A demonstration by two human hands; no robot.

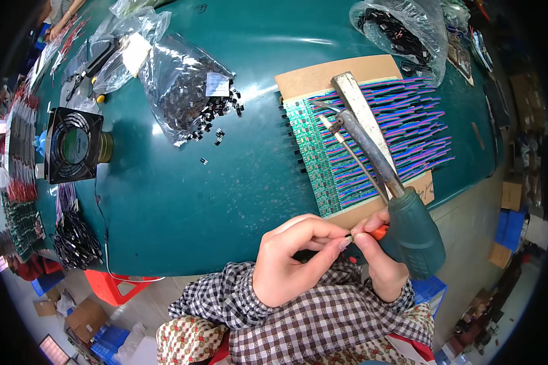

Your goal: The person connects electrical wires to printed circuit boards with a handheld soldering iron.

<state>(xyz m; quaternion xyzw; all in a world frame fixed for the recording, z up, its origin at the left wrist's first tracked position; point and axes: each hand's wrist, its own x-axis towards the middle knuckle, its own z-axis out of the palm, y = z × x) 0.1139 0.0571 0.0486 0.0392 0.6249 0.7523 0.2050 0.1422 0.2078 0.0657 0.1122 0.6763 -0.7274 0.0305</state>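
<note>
My left hand and my right hand meet at the table's near edge, thumbs and fingertips pinched together. Between them is a tiny black piece, mostly covered by the fingers and too small to name. An orange piece shows at my right hand; whether it is held I cannot tell. Just beyond that hand stands a tool with a teal handle, a bent metal shaft and a thin rod. It reaches over a row of green circuit boards with blue and pink wires, laid on cardboard.
A metal bar lies across the wires. Left of the boards, small black parts spill from a clear bag. A black fan and bundled black cables are at the left. Another bag lies far right. Someone's hand shows far left.
</note>
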